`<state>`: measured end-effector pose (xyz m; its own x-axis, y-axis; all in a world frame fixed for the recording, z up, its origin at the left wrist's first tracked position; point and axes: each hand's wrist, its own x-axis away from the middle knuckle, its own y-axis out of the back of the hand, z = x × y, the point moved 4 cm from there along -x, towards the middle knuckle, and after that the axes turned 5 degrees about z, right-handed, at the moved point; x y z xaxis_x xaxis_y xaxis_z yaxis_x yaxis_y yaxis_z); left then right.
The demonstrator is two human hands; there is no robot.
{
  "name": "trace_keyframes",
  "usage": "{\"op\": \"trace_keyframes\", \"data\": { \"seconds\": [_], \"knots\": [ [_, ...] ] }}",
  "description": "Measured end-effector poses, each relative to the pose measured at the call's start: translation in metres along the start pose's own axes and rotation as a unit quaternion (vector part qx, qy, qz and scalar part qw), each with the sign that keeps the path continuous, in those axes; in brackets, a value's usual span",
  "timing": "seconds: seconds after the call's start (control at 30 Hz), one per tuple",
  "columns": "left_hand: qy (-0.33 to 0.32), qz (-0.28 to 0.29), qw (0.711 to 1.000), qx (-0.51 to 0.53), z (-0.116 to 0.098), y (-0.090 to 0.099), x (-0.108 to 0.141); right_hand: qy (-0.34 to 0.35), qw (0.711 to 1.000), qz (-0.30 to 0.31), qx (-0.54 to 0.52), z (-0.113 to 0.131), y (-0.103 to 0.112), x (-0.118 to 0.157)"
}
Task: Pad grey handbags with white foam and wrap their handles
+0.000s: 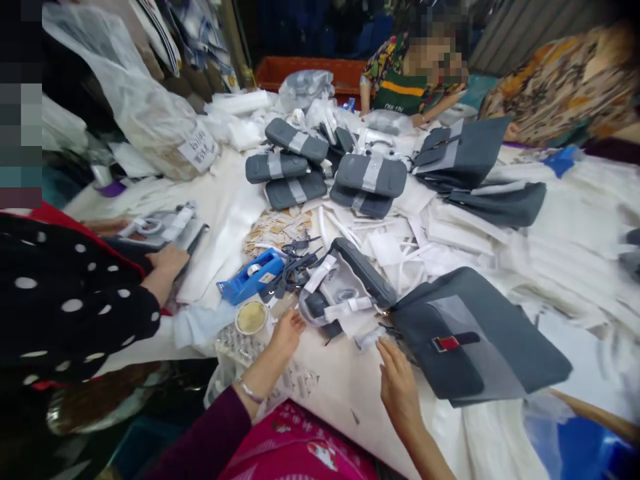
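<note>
By two hands [287,335] [399,383], one grey bag [420,330]

The left fingers [299,323] curl loosely, the right fingers [391,357] extend nearly straight, and both forearms [263,373] angle inward.

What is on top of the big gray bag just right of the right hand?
A translucent sheet lies across part of the gray bag; a dark strap and red-centered buckle show there too. The bag's interior and underside are hidden.
</note>
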<state>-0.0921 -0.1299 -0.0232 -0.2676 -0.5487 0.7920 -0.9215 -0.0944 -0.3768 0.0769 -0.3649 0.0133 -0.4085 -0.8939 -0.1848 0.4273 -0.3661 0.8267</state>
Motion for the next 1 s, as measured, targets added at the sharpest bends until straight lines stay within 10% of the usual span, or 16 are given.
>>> {"op": "trace_keyframes", "data": {
  "seconds": [0.47, 1.0],
  "knots": [
    [0.091, 0.081, 0.992, -0.017, 0.015, -0.035, -0.013, 0.155, 0.987, 0.015, 0.034, -0.014, -0.078, -0.077],
    [0.094, 0.162, 0.982, 0.019, -0.001, -0.114, 0.001, 0.171, 0.975, -0.14, 0.011, -0.035, -0.034, -0.142]
  ]
}}
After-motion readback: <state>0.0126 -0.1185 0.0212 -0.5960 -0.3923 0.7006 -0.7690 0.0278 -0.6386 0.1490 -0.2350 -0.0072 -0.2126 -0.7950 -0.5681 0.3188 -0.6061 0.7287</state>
